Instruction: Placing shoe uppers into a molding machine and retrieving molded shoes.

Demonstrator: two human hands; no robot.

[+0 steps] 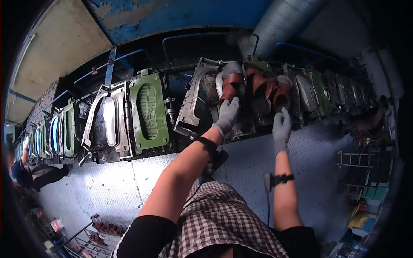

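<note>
Floor [105,187], one, pale metal, running beneath the mould line. Duct [286,19], one, ribbed, silver, rising behind it. Apron [221,210], one, brown-and-white check, on the wearer. Green mould plate [148,112], one, with a sole-shaped recess, lying open at left of the work. Metal mould frame [192,101], one, standing open just left of the hands. Right footwear piece [282,91], red-brown, with a round opening, over the station at right. Left footwear piece [232,81], red-brown, over the mould beside that frame. Left hand [229,114], gloved in grey, its fingers apparently closed on the near end of the left piece. Right hand [282,127], likewise gloved, fingertips at the near edge of the right piece; contact or grip cannot be told. Step, as judged: two-handed handling of footwear at the open moulds. Next move, as judged: calls for a secure right-hand hold, with fingers kept clear of metal edges.
</note>
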